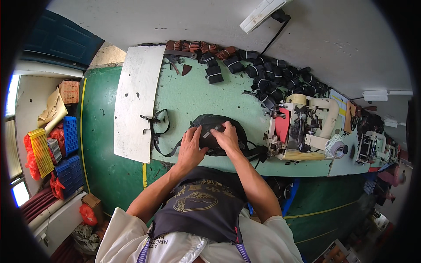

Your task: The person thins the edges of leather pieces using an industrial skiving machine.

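Note:
A black bag (210,150) with a mesh-like front and a small pale label lies on the green worktable near its front edge. My left hand (191,147) is closed on the bag's left side, fingertips at its upper edge. On the right part of the bag, my right hand (226,138) pinches the dark fabric between thumb and fingers. What lies under the fingertips is hidden. From the bag's left side a black strap (169,153) with a buckle end runs onto a white board (136,101). More straps trail off to the right of it.
A sewing machine (307,127) stands right of the bag, with a thread cone beside it. Bundles of black webbing (267,76) and brown straps (190,46) line the wall. Blue crates (70,136) and a yellow basket (40,153) stand at the left. Another machine and a person appear far right.

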The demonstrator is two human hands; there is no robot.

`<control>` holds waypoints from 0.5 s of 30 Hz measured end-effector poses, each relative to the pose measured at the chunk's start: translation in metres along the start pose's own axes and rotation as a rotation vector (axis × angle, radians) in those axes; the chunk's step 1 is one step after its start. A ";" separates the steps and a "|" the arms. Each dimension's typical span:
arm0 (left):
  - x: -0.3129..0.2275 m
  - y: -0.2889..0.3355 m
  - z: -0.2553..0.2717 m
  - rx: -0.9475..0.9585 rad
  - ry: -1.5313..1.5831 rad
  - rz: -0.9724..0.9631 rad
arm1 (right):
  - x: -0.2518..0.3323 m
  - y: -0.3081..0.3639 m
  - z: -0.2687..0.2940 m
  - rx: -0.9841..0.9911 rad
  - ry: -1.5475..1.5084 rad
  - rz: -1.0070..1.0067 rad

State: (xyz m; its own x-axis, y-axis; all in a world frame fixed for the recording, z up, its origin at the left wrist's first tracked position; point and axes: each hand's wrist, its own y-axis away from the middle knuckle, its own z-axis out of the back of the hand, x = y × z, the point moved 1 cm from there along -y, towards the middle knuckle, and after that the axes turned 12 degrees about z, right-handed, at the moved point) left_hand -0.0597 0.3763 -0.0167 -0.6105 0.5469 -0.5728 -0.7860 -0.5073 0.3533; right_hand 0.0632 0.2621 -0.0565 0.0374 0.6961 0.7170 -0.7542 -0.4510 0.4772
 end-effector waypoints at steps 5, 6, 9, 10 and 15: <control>0.002 -0.001 0.002 0.014 0.036 0.009 | -0.001 0.004 0.000 -0.066 0.010 0.059; 0.003 -0.001 0.003 -0.001 0.036 -0.010 | 0.001 0.008 -0.001 -0.133 0.033 0.073; 0.006 -0.002 0.003 -0.011 0.084 0.016 | 0.006 0.029 0.004 -0.117 -0.041 0.163; 0.006 -0.003 0.003 -0.006 0.131 0.058 | 0.009 0.037 0.008 -0.033 0.074 0.172; 0.001 -0.004 0.008 -0.017 0.164 0.082 | -0.004 0.067 0.007 -0.014 0.351 0.373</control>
State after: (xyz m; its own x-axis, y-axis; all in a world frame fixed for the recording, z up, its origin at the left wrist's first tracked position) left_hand -0.0576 0.3846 -0.0127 -0.6475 0.3877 -0.6561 -0.7315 -0.5576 0.3924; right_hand 0.0171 0.2251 -0.0237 -0.4566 0.6360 0.6221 -0.6833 -0.6985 0.2125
